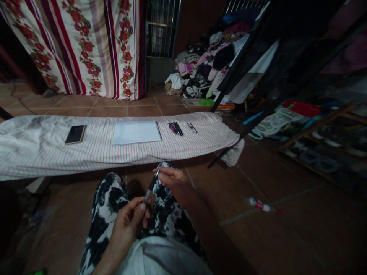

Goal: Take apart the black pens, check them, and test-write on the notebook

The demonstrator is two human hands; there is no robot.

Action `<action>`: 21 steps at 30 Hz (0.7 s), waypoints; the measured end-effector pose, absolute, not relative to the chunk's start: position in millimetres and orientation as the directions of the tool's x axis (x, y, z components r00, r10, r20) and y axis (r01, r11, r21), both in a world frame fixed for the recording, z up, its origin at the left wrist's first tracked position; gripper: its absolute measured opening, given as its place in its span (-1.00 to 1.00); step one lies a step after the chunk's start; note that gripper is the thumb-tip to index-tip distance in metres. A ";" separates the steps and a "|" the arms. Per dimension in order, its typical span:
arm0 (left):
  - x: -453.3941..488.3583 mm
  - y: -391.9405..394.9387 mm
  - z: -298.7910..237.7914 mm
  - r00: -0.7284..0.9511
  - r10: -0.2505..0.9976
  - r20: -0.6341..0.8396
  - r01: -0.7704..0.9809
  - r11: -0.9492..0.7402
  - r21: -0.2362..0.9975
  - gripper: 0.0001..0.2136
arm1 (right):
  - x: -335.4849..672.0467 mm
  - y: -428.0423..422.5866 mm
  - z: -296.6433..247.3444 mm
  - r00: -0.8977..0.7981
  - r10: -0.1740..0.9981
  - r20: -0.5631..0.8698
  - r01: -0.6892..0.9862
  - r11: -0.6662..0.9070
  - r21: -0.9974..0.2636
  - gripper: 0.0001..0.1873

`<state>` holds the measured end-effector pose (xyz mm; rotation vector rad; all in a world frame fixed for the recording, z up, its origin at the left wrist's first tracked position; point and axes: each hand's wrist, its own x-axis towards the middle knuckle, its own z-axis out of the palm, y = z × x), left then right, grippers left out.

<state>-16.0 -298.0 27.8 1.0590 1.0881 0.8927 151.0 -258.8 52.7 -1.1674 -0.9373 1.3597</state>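
Observation:
Both my hands hold one pen (151,186) over my lap. My left hand (130,221) is closed round its lower end. My right hand (173,180) pinches its upper end. In front of me a low board covered in striped cloth (43,149) carries a spiral notebook (135,132), a dark phone (75,134), a bunch of pens (175,128) and a small pen-like item (191,127).
A small white and red tube (261,205) lies on the tiled floor to my right. A heap of clothes (206,65) sits at the back. A floral mattress (83,42) leans on the wall. Dark racks with clutter (301,114) stand at the right.

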 end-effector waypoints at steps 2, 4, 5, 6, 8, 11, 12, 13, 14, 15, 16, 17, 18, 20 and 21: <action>-16.7 -297.5 25.6 0.271 0.935 -0.227 -0.024 0.242 0.970 -0.61 | 150.3 -259.9 55.1 0.050 0.989 -0.141 -0.199 -0.129 -0.972 -0.67; -17.0 -297.4 22.6 0.247 0.949 -0.194 0.007 0.198 0.980 -0.63 | 149.4 -260.4 56.1 0.070 0.988 -0.137 -0.186 -0.122 -0.975 -0.68; -17.1 -297.5 20.7 0.215 0.962 -0.170 0.025 0.169 0.985 -0.65 | 149.0 -260.5 56.2 0.080 0.988 -0.136 -0.179 -0.120 -0.976 -0.69; -17.3 -297.5 18.5 0.180 0.973 -0.144 0.049 0.137 0.989 -0.66 | 148.7 -260.3 56.1 0.088 0.987 -0.137 -0.172 -0.121 -0.978 -0.69; -18.8 -297.0 13.2 0.129 0.988 -0.088 0.119 0.072 0.990 -0.68 | 148.0 -259.8 55.2 0.104 0.983 -0.148 -0.157 -0.131 -0.979 -0.69; -23.8 -294.8 4.0 0.120 0.992 0.043 0.285 -0.076 0.955 -0.72 | 146.2 -258.3 52.0 0.121 0.977 -0.177 -0.155 -0.157 -0.975 -0.69; -25.6 -293.9 1.1 0.118 0.986 0.114 0.343 -0.149 0.927 -0.73 | 145.3 -257.8 50.6 0.129 0.975 -0.179 -0.162 -0.157 -0.974 -0.69; -27.3 -293.2 -1.5 0.118 0.975 0.188 0.396 -0.220 0.891 -0.74 | 144.1 -257.4 49.1 0.134 0.975 -0.178 -0.171 -0.154 -0.973 -0.68; -28.6 -292.7 -3.7 0.115 0.959 0.259 0.442 -0.283 0.851 -0.75 | 142.9 -257.0 47.7 0.140 0.975 -0.174 -0.183 -0.147 -0.972 -0.68; -29.5 -292.3 -5.3 0.110 0.941 0.320 0.477 -0.332 0.814 -0.76 | 141.6 -256.8 46.4 0.148 0.975 -0.167 -0.194 -0.137 -0.971 -0.68; -29.9 -292.2 -6.4 0.106 0.924 0.367 0.503 -0.368 0.782 -0.76 | 140.4 -256.7 45.3 0.155 0.975 -0.160 -0.201 -0.127 -0.971 -0.69; -30.0 -292.0 -6.9 0.101 0.910 0.402 0.522 -0.392 0.757 -0.76 | 139.3 -256.7 44.4 0.159 0.975 -0.153 -0.204 -0.120 -0.972 -0.69; -29.8 -291.9 -7.0 0.093 0.899 0.428 0.534 -0.408 0.740 -0.76 | 138.5 -257.0 43.7 0.160 0.976 -0.148 -0.204 -0.115 -0.972 -0.69; -29.1 -291.4 -6.2 0.086 0.897 0.434 0.539 -0.408 0.737 -0.76 | 138.0 -257.8 42.8 0.154 0.979 -0.133 -0.190 -0.103 -0.976 -0.69; -28.7 -291.0 -5.5 0.085 0.908 0.411 0.534 -0.389 0.750 -0.76 | 138.2 -258.3 42.4 0.147 0.982 -0.122 -0.177 -0.096 -0.980 -0.69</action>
